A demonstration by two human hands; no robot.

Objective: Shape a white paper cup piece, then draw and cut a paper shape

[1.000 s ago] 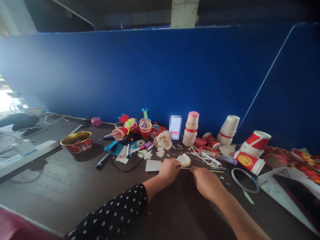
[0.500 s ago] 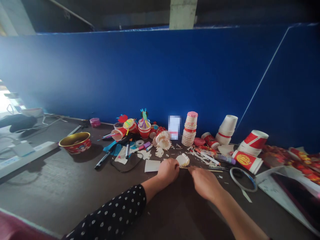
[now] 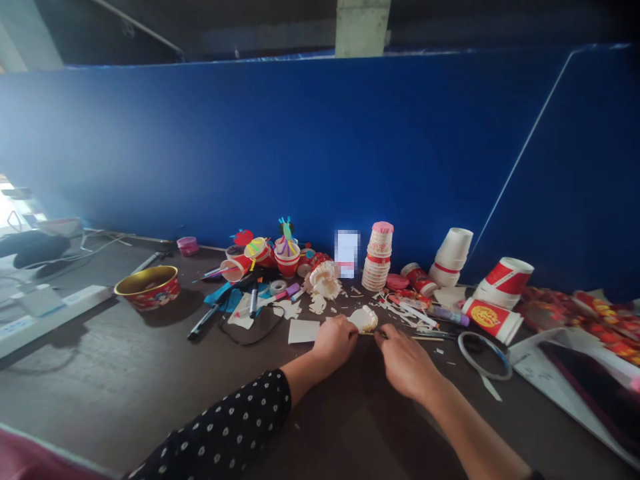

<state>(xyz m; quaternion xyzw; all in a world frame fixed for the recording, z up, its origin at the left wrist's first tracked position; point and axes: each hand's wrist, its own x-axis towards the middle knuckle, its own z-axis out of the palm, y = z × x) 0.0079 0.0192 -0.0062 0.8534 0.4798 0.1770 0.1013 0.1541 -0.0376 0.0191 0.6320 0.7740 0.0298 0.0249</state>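
Curled paper piece [image 3: 363,320] sits at the closed left hand [image 3: 336,340] on a dark table [image 3: 100,347] before a blue partition [image 3: 300,147]; the right hand [image 3: 404,363] hides any grip on a thin stick [image 3: 420,338].

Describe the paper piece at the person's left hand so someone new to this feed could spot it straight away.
Start at the tall stack of red-banded paper cups against the blue wall. Just below it on the dark table, the left hand holds a small curled white paper piece at its fingertips. It is the only paper held in a hand, and smaller than the frilled paper cluster farther up the table.
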